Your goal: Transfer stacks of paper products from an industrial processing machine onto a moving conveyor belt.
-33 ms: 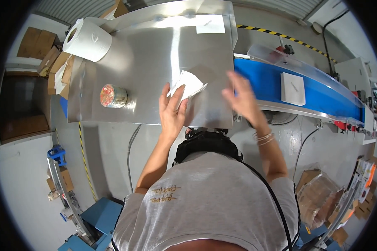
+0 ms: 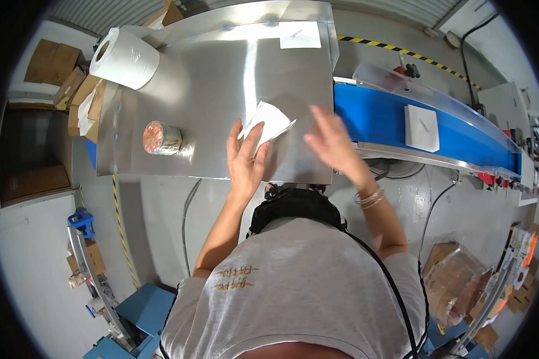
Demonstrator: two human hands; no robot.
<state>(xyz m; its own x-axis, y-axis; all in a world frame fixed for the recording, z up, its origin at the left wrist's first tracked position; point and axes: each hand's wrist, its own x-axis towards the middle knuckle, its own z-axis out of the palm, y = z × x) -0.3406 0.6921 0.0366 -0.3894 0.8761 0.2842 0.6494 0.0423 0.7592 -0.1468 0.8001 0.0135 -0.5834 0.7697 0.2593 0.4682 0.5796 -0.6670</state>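
My left hand (image 2: 245, 152) is closed around the lower left part of a fanned stack of white paper pieces (image 2: 272, 119), held upright against the steel table (image 2: 200, 84). Thumb and fingers press the stack from both sides. To its right, my right hand (image 2: 332, 140) hangs above the table's right edge with nothing in it, fingers apart and slightly blurred. On the blue conveyor belt (image 2: 374, 116) lies a flat white packet (image 2: 422, 128) with a small printed mark. A short cylindrical roll (image 2: 161, 138) with a red and orange patterned end stands left of my left hand.
A big white roll (image 2: 129, 57) wrapped in clear film rests at the table's far left corner. A white sheet (image 2: 300, 35) lies near the back right. Cardboard boxes (image 2: 90, 107) stand beyond the left edge. A clear guard (image 2: 437, 96) runs along the belt's far side.
My right hand has moved left, away from the belt and closer to the paper stack. The white packet on the belt has shifted slightly right. My left hand stays in place.
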